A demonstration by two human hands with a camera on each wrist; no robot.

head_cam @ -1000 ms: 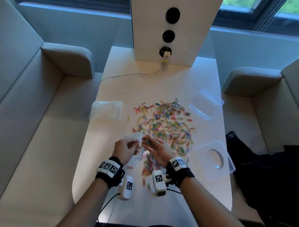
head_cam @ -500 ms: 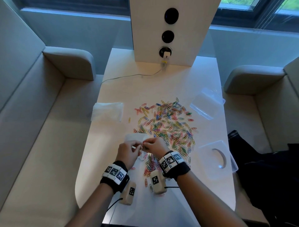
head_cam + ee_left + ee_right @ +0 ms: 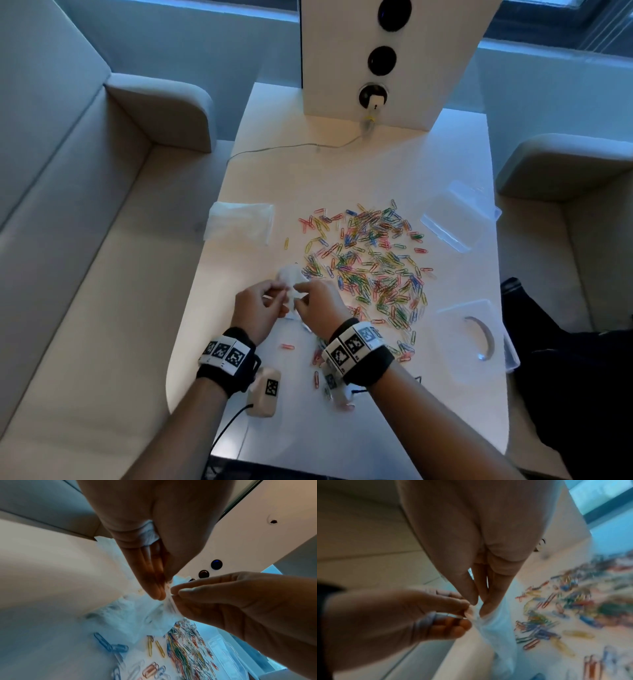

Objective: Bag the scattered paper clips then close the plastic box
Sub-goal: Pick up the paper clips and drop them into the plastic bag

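Two hands work open a small clear plastic bag at the near edge of a pile of coloured paper clips.

The left hand (image 3: 257, 310) and right hand (image 3: 317, 305) each pinch the bag (image 3: 291, 279) at its top edge, fingertips nearly touching, just above the white table (image 3: 342, 171). The film looks thin, limp and slippery, likely clinging shut, so the mouth edges seem the right place to grip. In the wrist views it hangs crumpled, mouth up, its length drooping to the tabletop. The paper clips (image 3: 370, 263) lie scattered flat, pointing every way. The open plastic box (image 3: 460, 216) sits well right; its lid (image 3: 476, 339) lies nearer, right.
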